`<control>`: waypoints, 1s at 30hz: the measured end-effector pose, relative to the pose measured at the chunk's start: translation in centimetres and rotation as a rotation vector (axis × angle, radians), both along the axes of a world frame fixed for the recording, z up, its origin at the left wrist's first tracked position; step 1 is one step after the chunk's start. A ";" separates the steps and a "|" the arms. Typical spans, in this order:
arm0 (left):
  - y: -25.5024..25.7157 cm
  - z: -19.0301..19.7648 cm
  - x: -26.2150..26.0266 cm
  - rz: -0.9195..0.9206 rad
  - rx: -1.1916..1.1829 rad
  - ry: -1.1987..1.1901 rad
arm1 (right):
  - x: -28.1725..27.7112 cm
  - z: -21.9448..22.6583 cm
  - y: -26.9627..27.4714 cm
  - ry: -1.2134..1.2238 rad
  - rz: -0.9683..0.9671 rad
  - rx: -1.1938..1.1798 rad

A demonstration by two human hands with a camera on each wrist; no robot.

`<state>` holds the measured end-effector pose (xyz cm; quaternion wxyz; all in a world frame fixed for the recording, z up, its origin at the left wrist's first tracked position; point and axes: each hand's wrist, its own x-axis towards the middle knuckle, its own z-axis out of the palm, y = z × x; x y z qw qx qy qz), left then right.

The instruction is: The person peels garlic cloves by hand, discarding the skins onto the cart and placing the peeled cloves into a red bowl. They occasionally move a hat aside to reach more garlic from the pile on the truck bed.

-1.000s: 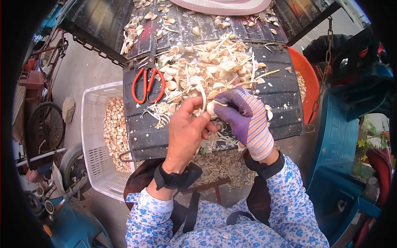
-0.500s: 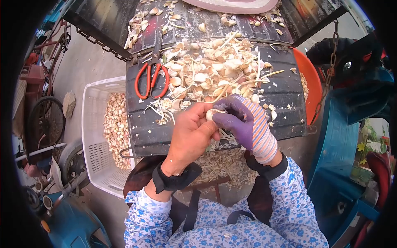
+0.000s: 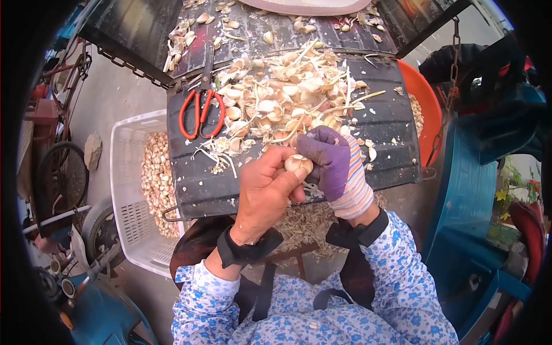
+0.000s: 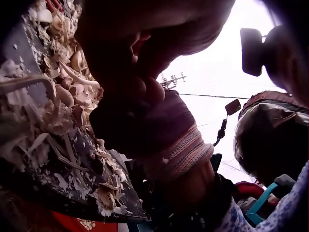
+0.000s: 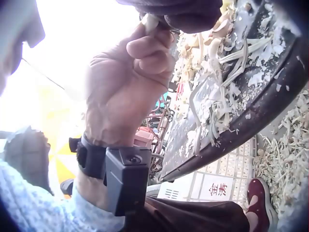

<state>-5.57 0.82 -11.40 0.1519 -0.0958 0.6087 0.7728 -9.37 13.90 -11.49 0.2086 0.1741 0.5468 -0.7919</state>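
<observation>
Between the two hands is a pale garlic bulb [image 3: 299, 165], its rounded segments showing in the head view. My bare left hand [image 3: 263, 187] pinches it between thumb and curled fingers. At its upper right edge, my right hand [image 3: 332, 164] in a purple-and-striped glove has its fingers curled against the garlic. A bit of the bulb [image 5: 150, 23] shows between glove and bare fingertips in the right wrist view. Just beyond the hands lies a heap of garlic cloves and skins [image 3: 287, 95] with long dry stems. Red-handled scissors [image 3: 201, 114] lie left of the heap.
The dark ridged tailgate [image 3: 391, 158] bears the heap. A white crate [image 3: 129, 213] of cloves stands at left, an orange basin [image 3: 428, 109] at right. Chains [image 3: 454, 75] hang at both sides. A pale hat brim [image 3: 307, 6] lies at the back; scraps [image 3: 305, 230] litter the ground.
The garlic bulb has turned and now sits at the left fingertips, more of it exposed. My gloved fingers have curled in tighter. The long stem that stood up by the left hand no longer does.
</observation>
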 end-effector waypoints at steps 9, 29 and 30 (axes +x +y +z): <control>-1.4 -0.2 -0.6 0.135 0.097 0.063 | -0.2 0.2 2.1 0.627 0.212 0.491; -1.8 -1.7 -0.5 0.061 0.464 -0.176 | 0.4 0.7 1.4 0.723 0.202 0.490; -1.8 -1.5 -0.5 0.024 0.382 -0.155 | 0.2 1.5 1.5 0.529 0.208 0.453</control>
